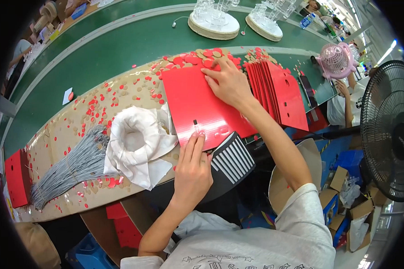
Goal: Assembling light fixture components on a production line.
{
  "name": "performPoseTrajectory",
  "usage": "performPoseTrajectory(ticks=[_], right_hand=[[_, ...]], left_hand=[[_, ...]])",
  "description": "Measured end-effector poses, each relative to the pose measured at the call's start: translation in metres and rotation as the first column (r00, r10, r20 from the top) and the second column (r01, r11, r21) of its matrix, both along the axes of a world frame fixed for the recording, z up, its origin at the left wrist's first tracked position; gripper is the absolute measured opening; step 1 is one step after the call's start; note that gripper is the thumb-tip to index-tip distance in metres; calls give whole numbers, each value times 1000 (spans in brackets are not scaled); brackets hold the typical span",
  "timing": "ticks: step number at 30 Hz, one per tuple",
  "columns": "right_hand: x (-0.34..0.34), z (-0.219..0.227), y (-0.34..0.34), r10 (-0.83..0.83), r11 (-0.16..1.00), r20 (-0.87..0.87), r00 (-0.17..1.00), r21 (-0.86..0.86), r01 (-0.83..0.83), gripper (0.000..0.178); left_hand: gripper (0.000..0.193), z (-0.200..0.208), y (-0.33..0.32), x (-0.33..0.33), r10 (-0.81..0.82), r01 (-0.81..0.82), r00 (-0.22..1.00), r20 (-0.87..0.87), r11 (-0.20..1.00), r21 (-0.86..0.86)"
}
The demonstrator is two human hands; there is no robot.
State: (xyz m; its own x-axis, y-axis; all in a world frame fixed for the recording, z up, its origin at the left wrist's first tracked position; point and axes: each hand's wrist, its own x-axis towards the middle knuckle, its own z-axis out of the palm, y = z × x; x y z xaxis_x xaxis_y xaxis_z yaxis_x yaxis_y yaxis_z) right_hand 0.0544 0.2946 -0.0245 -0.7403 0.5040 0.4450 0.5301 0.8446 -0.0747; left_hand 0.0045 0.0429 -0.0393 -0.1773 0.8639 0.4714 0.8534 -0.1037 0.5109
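A bright red corrugated sheet (188, 96) with small slots and holes lies in front of me on the work surface. My left hand (192, 168) is at its near edge, fingers together on the sheet beside a dark slot; the thumb is partly hidden. My right hand (229, 85) rests over its far right part, thumb and fingers apart near the far edge. Red and tan punched-out discs (195, 59) are heaped just beyond the sheet. Right of it stands a row of similar red sheets (285, 96), close together on edge.
Left are a rolled white cloth (132, 139), a bundle of grey wire-like strands (72, 168) and a red stack (17, 178). A black fan (390, 130) and pink fan (335, 60) stand right. Clear ornaments on white round bases (214, 24) are on the green belt (143, 40).
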Motion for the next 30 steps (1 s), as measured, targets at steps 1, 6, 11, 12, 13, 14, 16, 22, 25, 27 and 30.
performPoseTrajectory(ticks=[1,6,11,12,13,14,16,22,25,27,30], right_hand=[[-3,8,3,15,995,28,999,-94,-12,25],[-2,9,31,182,954,7,983,-242,-175,34],[-12,17,27,178,972,171,969,-184,-146,59],[-15,21,28,185,975,269,945,-172,-142,61],[-18,18,29,222,975,194,955,-51,-217,56],[-16,19,28,216,976,191,957,-46,-211,56],[-16,31,16,196,980,92,976,-59,-191,56],[14,96,24,346,931,-119,931,167,-325,38],[45,168,33,244,963,-486,839,226,-149,35],[120,175,107,-121,990,-369,922,27,140,34],[185,130,149,-98,978,-183,978,-200,61,34]], left_hand=[[14,0,0,-1,9,-9,1000,-17,1000,5],[14,-5,0,3,14,-14,1000,23,1000,11],[14,-4,-5,3,8,-8,1000,20,1000,-2],[14,-3,-4,2,5,-5,1000,16,1000,4],[14,-4,-5,1,1,-1,1000,12,1000,9],[14,-6,-6,2,-1,1,1000,5,1000,8],[13,-9,-6,2,11,-11,1000,-4,1000,5],[15,9,-9,5,-31,19,992,119,995,101],[13,25,-43,-2,60,-78,989,132,987,138],[19,36,-50,0,26,-59,938,347,995,85],[30,24,-55,-18,66,72,680,730,985,-156]])
